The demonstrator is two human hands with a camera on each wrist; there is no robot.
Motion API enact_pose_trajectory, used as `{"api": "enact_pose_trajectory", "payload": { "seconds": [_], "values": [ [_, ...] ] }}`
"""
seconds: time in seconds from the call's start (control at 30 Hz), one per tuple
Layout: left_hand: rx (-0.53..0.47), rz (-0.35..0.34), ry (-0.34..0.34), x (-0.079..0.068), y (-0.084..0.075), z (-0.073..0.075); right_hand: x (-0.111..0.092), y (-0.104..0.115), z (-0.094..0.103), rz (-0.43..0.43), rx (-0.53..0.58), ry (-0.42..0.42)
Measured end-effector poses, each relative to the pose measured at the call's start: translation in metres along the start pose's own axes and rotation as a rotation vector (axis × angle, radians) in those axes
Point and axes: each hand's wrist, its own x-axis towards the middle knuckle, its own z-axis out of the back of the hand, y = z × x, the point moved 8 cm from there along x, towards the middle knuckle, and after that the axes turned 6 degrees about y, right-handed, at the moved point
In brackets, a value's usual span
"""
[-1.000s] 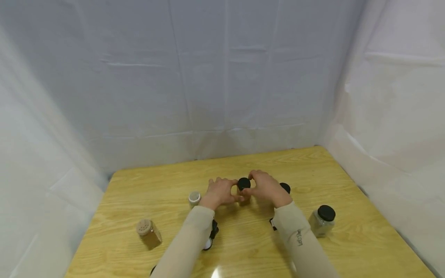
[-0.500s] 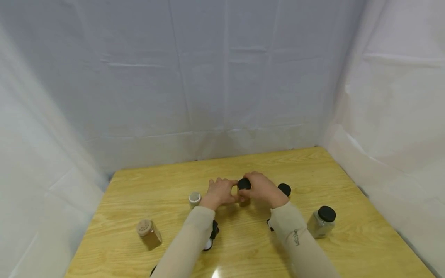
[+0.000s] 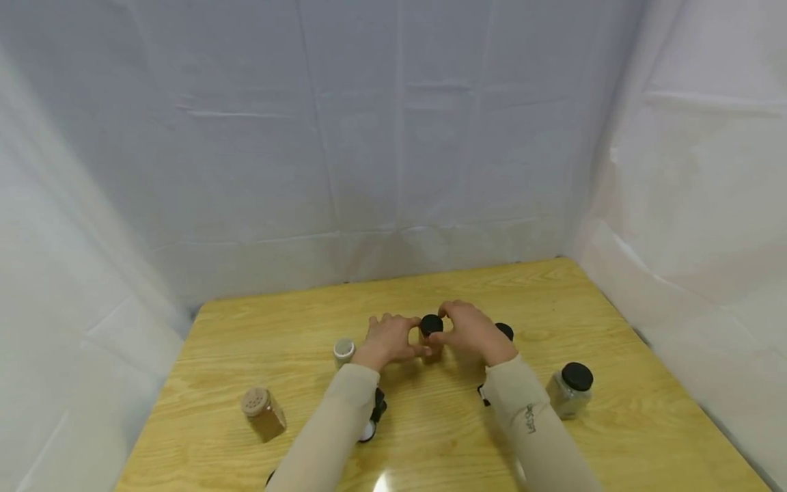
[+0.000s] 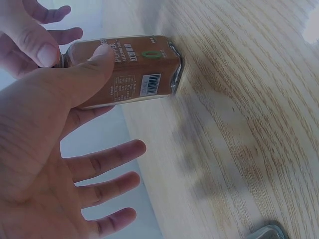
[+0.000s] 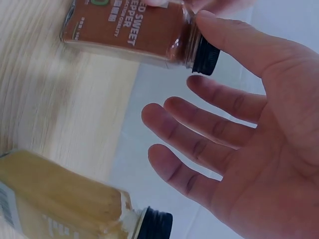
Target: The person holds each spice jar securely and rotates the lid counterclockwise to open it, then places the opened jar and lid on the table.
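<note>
A glass spice jar [image 4: 134,69] of reddish-brown powder, its label reading sweet pepper, stands upright on the table. The left hand [image 3: 389,340] pinches its body between thumb and index finger, and the other fingers are spread. On the jar's top sits a black cap [image 3: 432,324]. Close about this cap is the right hand [image 3: 472,333]: its thumb overlaps the cap's near side, while the index fingertip stands slightly apart from it. Beside the right hand, a jar of yellowish powder [image 5: 70,194] with a black lid shows in the right wrist view.
A jar with a white rim [image 3: 344,350] stands left of the left hand. Farther left is a shaker jar [image 3: 264,413] with a perforated tan lid. A black-lidded jar [image 3: 568,393] stands at right. Small black pieces [image 3: 378,406] lie by the left forearm.
Half a second ago the right fingers were closed round the cap; now they have spread and drawn slightly right. The left hand and the jar have stayed in place.
</note>
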Motion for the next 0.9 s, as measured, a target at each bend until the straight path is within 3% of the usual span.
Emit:
{"api": "enact_pose_trajectory", "payload": {
  "seconds": [0.23, 0.53, 0.9],
  "values": [
    [-0.005, -0.002, -0.001, 0.0, 0.001, 0.0, 0.001, 0.003, 0.002, 0.027, -0.004, -0.001],
    [0.005, -0.017, -0.007, 0.0, -0.003, -0.002, 0.005, 0.016, -0.009, 0.087, -0.003, -0.023],
    [-0.005, -0.018, -0.016, 0.003, -0.005, -0.001, 0.0, 0.016, -0.005, 0.062, -0.025, -0.071]
  ]
}}
